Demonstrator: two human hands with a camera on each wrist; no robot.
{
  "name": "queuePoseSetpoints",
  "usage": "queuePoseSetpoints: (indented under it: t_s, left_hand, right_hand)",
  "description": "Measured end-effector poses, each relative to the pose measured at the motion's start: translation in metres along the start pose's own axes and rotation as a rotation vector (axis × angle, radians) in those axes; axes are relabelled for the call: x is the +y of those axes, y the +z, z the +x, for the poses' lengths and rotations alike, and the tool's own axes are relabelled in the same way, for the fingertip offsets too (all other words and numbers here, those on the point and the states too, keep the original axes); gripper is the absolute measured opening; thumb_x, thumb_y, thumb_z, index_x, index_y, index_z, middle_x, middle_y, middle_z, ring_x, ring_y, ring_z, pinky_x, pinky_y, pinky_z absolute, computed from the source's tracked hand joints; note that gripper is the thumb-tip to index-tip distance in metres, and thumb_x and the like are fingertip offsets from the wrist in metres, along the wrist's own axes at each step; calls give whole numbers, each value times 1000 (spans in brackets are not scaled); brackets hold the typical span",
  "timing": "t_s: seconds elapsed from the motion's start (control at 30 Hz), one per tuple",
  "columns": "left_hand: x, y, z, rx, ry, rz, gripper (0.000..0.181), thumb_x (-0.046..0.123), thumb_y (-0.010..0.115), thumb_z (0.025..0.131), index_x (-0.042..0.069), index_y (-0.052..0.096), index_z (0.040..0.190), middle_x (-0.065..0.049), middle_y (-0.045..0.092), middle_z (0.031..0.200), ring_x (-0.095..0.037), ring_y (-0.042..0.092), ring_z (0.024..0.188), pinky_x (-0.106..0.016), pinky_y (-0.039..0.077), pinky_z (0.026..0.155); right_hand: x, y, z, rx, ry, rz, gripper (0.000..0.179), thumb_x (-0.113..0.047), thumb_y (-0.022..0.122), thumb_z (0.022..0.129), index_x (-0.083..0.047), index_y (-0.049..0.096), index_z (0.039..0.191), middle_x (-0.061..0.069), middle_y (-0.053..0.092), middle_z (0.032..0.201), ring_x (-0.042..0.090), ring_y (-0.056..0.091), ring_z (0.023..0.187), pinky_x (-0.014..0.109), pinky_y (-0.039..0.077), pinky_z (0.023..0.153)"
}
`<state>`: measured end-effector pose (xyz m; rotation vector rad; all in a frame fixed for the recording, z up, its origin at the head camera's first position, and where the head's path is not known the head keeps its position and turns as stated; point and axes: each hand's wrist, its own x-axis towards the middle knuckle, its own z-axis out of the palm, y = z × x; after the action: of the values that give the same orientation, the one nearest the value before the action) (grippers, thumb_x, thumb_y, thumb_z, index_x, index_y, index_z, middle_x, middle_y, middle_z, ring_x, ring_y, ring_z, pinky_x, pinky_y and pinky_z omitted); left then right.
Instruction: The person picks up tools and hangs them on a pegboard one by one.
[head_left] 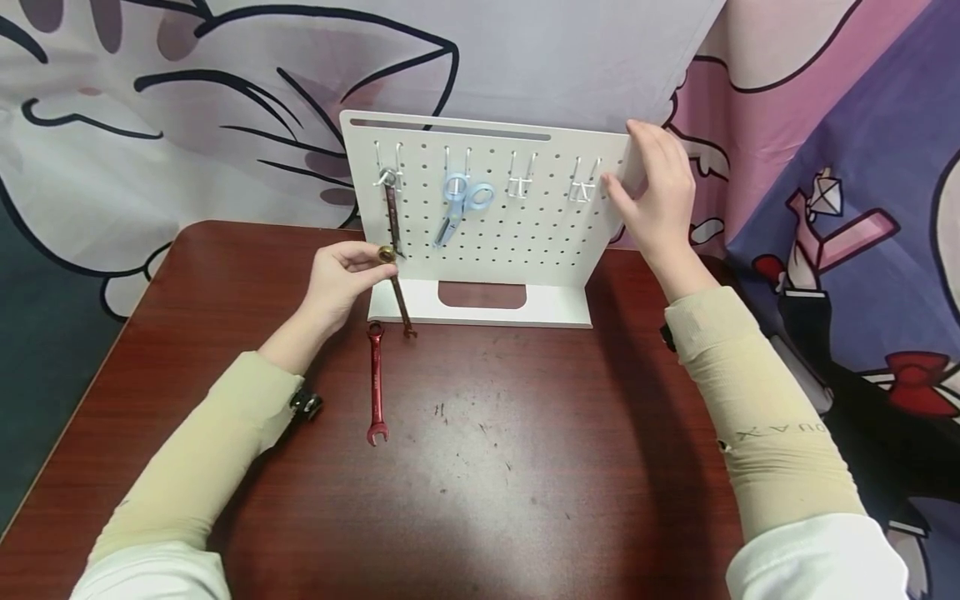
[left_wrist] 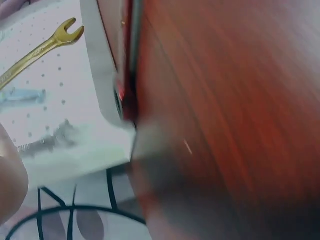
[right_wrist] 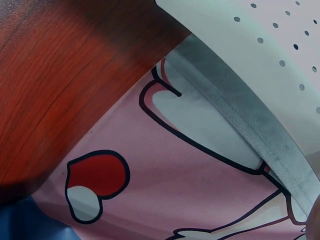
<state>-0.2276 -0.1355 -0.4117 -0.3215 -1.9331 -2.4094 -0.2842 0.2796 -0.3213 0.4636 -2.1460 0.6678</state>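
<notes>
My left hand (head_left: 341,279) pinches a gold combination wrench (head_left: 402,302) near its ring end. The wrench hangs down in front of the pegboard's lower left, and its open end (left_wrist: 65,35) shows in the left wrist view. My right hand (head_left: 662,187) grips the upper right edge of the white pegboard (head_left: 517,237), thumb on the front face. A slim dark metal tool (head_left: 392,212) hangs from the leftmost hook. Light-blue scissors (head_left: 454,208) hang from the hook beside it. On the table, a red combination wrench (head_left: 377,379) lies just before the board's base.
Two bare double hooks, a middle one (head_left: 519,183) and a right one (head_left: 581,190), are on the pegboard. Its base (head_left: 555,308) stands on the brown wooden table (head_left: 517,467). A printed cloth (head_left: 570,58) hangs close behind, with pink and purple fabric at right.
</notes>
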Motion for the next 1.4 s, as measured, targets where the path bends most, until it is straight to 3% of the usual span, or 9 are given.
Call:
queuePoseSetpoints:
  t_s: [0.3,0.43,0.6,0.67,0.73,0.97,1.07,1.23,1.4]
  left_hand:
    - [-6,42,15,1,-6,52,50,-19,74,86,30,79,83,20,79,82,3,75,79,-15,62,82]
    - [-5,62,20,3,-30,40,44,-17,76,86,27,78,86,20,78,82,2,74,79,-15,61,83]
    - [-2,87,27,25,-16,18,22,-15,77,86,-4,78,106,20,77,79,2,75,78,-17,63,83]
    - [-2,96,29,31,-5,8,27,-14,77,87,-17,72,113,20,76,78,2,75,77,-18,63,82]
    - [-1,104,31,36,-4,1,31,-14,78,87,-22,69,115,20,76,78,2,74,77,-19,63,82]
    - [3,125,40,67,6,27,30,-8,83,85,-17,73,112,19,77,79,3,74,78,-22,64,83]
    - [5,132,45,81,11,27,30,-7,84,84,-16,74,111,10,81,83,2,73,78,-24,64,85]
    - [10,142,49,79,18,45,29,-6,85,85,-14,75,110,-14,83,99,2,73,78,-25,65,86]
    - [14,150,52,72,29,45,28,-7,86,84,-14,75,108,-19,82,103,1,73,77,-27,65,85]
  right_hand:
    - [1,-1,-1,5,3,4,54,-16,80,91,-5,65,143,15,68,143,33,58,140,38,36,127]
    - [1,-1,-1,6,3,8,55,-16,80,91,-6,65,143,15,68,143,33,58,140,38,37,127]
    - [1,-1,-1,6,0,8,55,-16,79,91,-5,65,143,16,68,143,33,58,140,37,36,127]
    - [1,-1,-1,6,-1,7,54,-16,79,91,-5,65,143,16,68,143,33,58,139,37,36,127]
    - [1,0,0,5,-1,6,54,-16,80,91,-5,65,143,16,68,143,33,58,140,37,36,127]
    - [0,0,1,3,-2,7,55,-16,80,92,-5,65,143,16,68,143,33,58,139,37,36,127]
    - [0,0,1,4,-2,8,55,-17,79,92,-5,65,143,16,68,143,33,58,139,37,36,127]
    - [0,1,1,7,-3,9,55,-18,80,91,-5,65,143,16,68,143,33,58,139,37,36,127]
    - [0,0,0,6,-2,5,55,-17,80,91,-5,65,143,16,68,143,33,58,139,37,36,128]
